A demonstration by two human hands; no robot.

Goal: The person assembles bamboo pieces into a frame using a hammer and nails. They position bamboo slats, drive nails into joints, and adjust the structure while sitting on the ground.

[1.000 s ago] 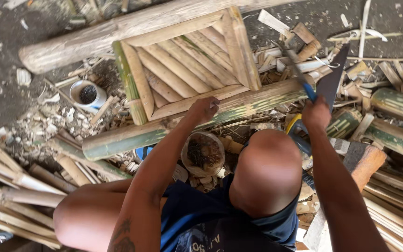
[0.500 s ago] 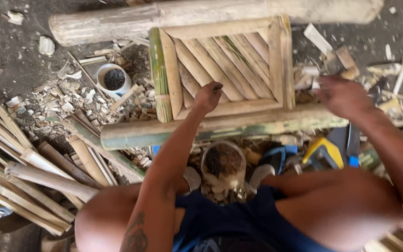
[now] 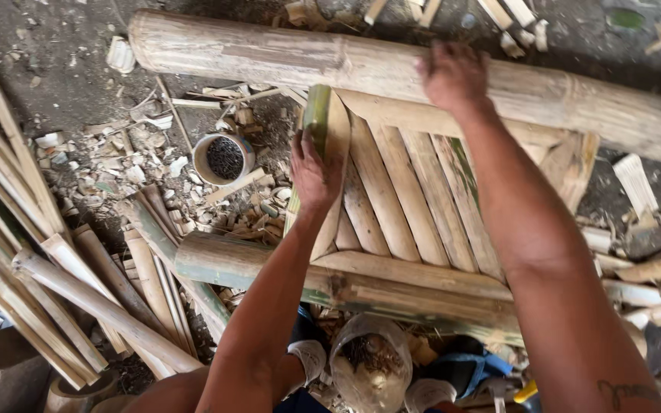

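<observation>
Hands grip a slatted bamboo panel (image 3: 415,199): left hand (image 3: 314,172) its side rail, right hand (image 3: 453,76) its top edge

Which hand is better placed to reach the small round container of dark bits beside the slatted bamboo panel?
Left, probably. The left hand grips the slatted bamboo panel at its left edge, right beside the small round container. The right hand rests at the panel's far edge against the thick bamboo pole, farther off.
</observation>
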